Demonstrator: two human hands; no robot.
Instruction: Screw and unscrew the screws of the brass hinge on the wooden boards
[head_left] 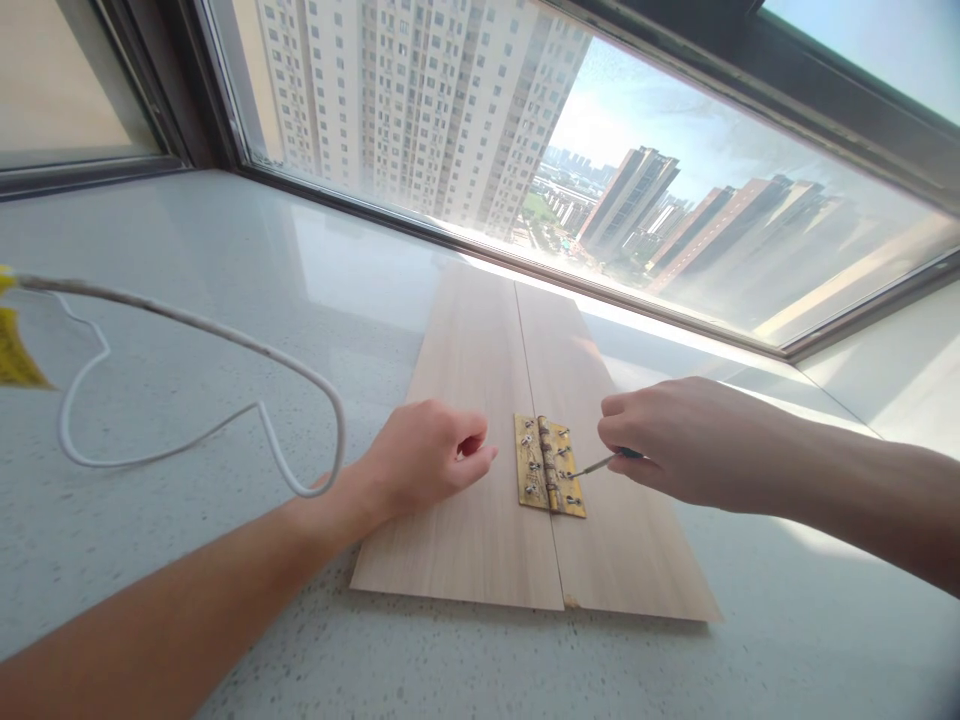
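Two pale wooden boards lie side by side with a thin seam between them. A worn brass hinge spans the seam, with several screws standing up out of both leaves. My right hand grips a screwdriver, its handle mostly hidden in the fingers. The thin shaft slants down left, its tip at a screw on the hinge's right leaf. Resting on the left board, just left of the hinge, is my left hand. Its fingers are curled in a loose fist, with nothing visible in them.
The boards rest on a speckled white sill. A white cable loops over the left side, passing above my left forearm, with a yellow tag at its end. Behind the boards runs a dark window frame, tall buildings beyond the glass.
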